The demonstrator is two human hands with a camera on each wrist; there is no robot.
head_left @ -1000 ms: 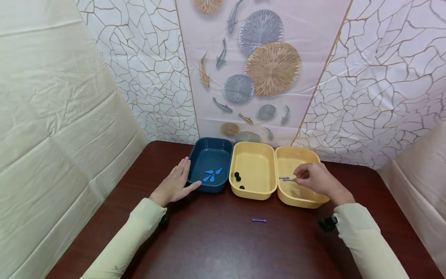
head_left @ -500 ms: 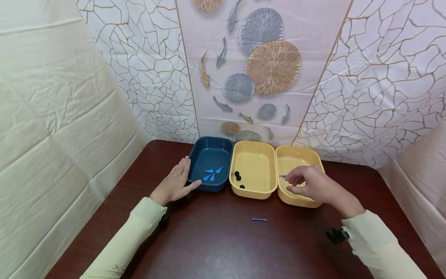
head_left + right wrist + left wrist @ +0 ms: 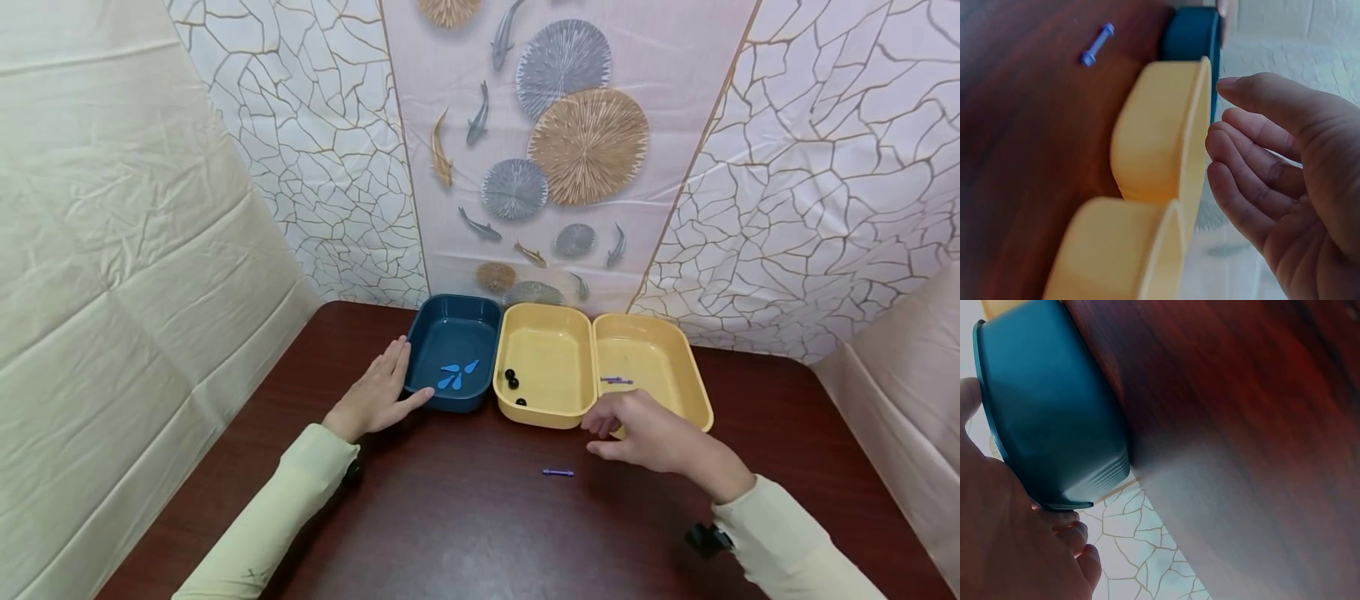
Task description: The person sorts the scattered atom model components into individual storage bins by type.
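My left hand (image 3: pixel 378 393) rests with fingers extended along the left rim of the dark blue tray (image 3: pixel 459 404). In the left wrist view, the thumb and fingertips touch that tray's edge (image 3: pixel 997 434). My right hand (image 3: pixel 648 437), fingers loosely bent and holding nothing, hovers at the front rim of the right yellow tray (image 3: pixel 693 392). A small purple rod with knobbed ends (image 3: pixel 558 472) lies on the table just left of the right hand; the right wrist view shows this purple rod (image 3: pixel 1097 45) too. Two similar purple rods (image 3: pixel 617 381) lie inside the right yellow tray.
The middle yellow tray (image 3: pixel 551 419) stands between the other two and holds three black balls (image 3: pixel 513 383). Several blue teardrop pieces (image 3: pixel 457 382) lie in the blue tray. Behind the dark red table (image 3: pixel 465 517) hangs a patterned cloth (image 3: pixel 585 150).
The right hand has come out of the right yellow tray, towards the front and left, leaving two purple rods in view there. The left hand has stayed in place.
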